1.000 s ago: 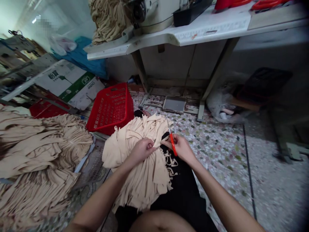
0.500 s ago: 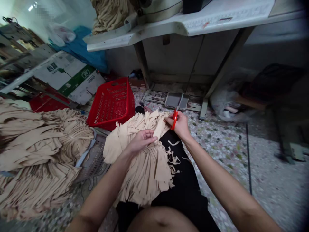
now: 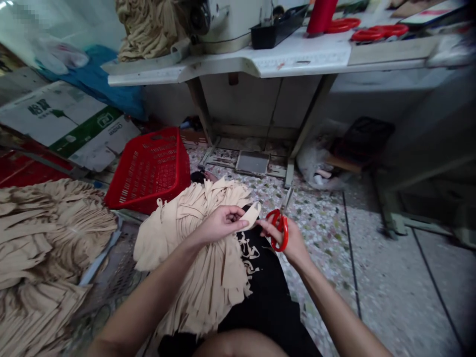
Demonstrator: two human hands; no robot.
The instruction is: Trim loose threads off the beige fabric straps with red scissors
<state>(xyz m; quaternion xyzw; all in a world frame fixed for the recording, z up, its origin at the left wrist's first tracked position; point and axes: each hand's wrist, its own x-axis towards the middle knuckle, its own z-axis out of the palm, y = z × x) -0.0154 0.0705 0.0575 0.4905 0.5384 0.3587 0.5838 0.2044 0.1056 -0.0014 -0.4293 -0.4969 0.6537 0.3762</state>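
Observation:
A bundle of beige fabric strips lies across my lap, over black trousers. My left hand is closed on one beige fabric strip, its end curling up between my hands. My right hand has red-handled scissors hooked on it, with the blades pointing up and away from me. The right fingertips come close to the strip's end; whether they touch it I cannot tell. Small fabric scraps are scattered on the trouser leg.
A red plastic basket stands ahead to the left. More beige fabric pieces are piled at the left. Ahead is a white sewing table with a black tray, a red thread cone and more red-handled scissors.
The view has turned right, bringing more of the tabletop into sight. My left hand has lifted the strip's end off the bundle. My right hand has drawn back with the scissors, their handles now turned toward view.

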